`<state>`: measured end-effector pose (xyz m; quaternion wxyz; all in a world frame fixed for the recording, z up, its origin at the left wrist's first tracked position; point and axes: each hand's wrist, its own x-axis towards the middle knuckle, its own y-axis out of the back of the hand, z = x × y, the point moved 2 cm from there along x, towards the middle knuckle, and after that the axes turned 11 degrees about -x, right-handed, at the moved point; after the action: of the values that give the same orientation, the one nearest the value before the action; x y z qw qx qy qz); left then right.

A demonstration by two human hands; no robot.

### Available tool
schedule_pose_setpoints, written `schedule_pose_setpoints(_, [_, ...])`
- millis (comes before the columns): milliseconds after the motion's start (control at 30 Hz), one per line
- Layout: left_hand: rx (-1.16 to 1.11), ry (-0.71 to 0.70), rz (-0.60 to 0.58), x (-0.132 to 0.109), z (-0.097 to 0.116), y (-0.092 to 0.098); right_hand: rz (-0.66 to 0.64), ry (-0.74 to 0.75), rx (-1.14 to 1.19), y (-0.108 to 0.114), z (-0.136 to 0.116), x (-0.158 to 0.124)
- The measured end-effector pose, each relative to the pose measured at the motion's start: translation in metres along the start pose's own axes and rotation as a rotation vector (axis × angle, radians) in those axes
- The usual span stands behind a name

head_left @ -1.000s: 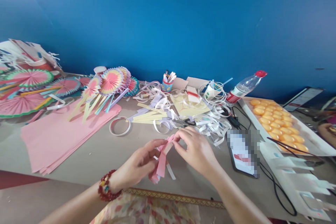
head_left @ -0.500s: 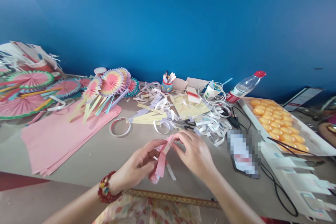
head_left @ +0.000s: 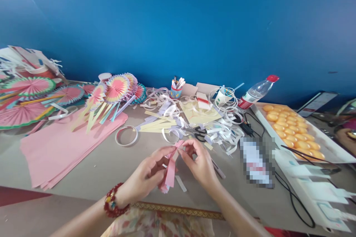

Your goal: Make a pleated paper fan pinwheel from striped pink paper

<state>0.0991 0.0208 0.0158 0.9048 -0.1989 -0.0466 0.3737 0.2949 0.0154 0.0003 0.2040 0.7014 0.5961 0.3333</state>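
A small piece of pleated pink paper (head_left: 170, 173) is held upright between my two hands over the near part of the table. My left hand (head_left: 148, 172), with a red bead bracelet at its wrist, is closed around its left side. The thumb and forefinger of my right hand (head_left: 200, 163) pinch at its upper right edge. On the table just right of the paper lies a short white strip (head_left: 180, 184). Part of a slim pen-like stick (head_left: 219, 169) shows beside my right hand. Scissors (head_left: 200, 132) lie beyond my hands among paper scraps.
To the left are a tape roll (head_left: 118, 141), stacked pink sheets (head_left: 63, 148) and finished pleated paper fans (head_left: 118, 88). Curled strips (head_left: 226, 133) litter the middle. A bottle (head_left: 257, 93), a phone (head_left: 256, 164), a box of yellow-orange domes (head_left: 332, 152) and a power strip (head_left: 296, 189) are on the right.
My right hand has shifted slightly left and down at the paper's edge, and the pen-like stick and more of the scissors now show. My left hand keeps its hold.
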Motion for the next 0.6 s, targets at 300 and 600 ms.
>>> schedule_pose_setpoints(300, [-0.017, -0.013, -0.003, -0.001, 0.001, 0.0, 0.04, -0.107, 0.283, -0.009, 0.011, -0.001])
schedule_pose_setpoints(600, [-0.018, -0.008, -0.029, -0.006, -0.001, -0.002, -0.053, -0.071, 0.313, 0.002, 0.008, 0.004])
